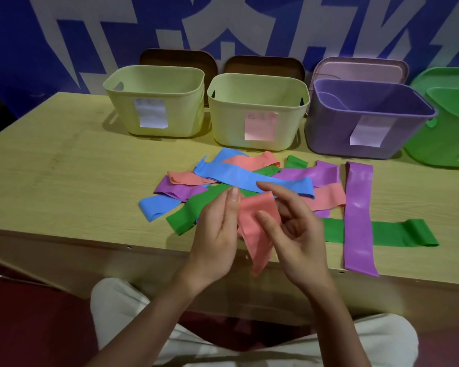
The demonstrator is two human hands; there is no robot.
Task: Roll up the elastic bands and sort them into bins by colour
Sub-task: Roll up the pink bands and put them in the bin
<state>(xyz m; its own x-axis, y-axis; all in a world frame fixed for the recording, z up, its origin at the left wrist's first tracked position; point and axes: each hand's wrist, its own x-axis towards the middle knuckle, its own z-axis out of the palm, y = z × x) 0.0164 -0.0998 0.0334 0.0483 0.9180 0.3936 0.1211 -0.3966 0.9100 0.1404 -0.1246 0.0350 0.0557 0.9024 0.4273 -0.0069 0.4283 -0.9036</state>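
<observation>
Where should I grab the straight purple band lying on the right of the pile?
Probably pinch the purple band at its near end, from the front: that end overhangs the table edge, so fingers can get under it. Its middle lies across a green band.

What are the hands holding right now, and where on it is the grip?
Both the left hand and right hand hold one salmon-pink elastic band, grip at its upper end; the rest hangs below the wooden table's edge.

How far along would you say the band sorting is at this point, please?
Barely started. Nothing looks done: no rolled band shows in the purple bin; the yellow bins' floors are hidden. In hand: both the left hand and right hand hold one pink band, still unrolled. Left: the whole pile of flat bands on the table.
</observation>
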